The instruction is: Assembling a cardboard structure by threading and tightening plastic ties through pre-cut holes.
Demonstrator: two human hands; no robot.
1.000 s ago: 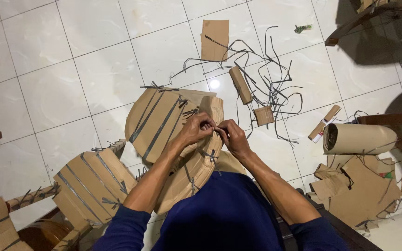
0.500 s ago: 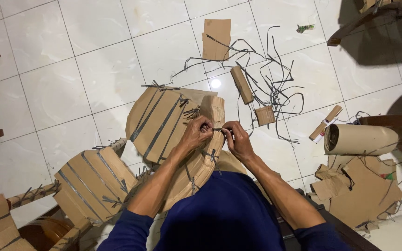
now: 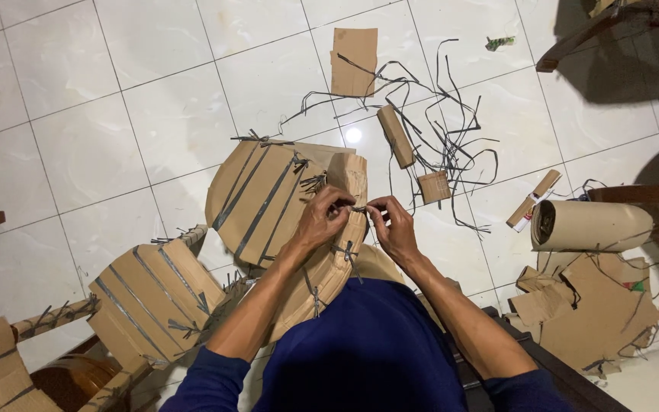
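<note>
Hands (image 3: 361, 221) pinch grey strap (image 3: 358, 208) atop cardboard-wrapped frame (image 3: 337, 263).

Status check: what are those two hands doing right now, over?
Left hand and right hand pinching a thin dark strap. Strap sits on a curved brown cardboard-wrapped piece. Loose dark strips lie beyond on the white tiled floor, apart.

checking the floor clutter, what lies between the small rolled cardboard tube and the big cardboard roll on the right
In the head view, a small square cardboard piece, loose dark strips and a thin cardboard stick lie between the small tube and big roll.
</note>
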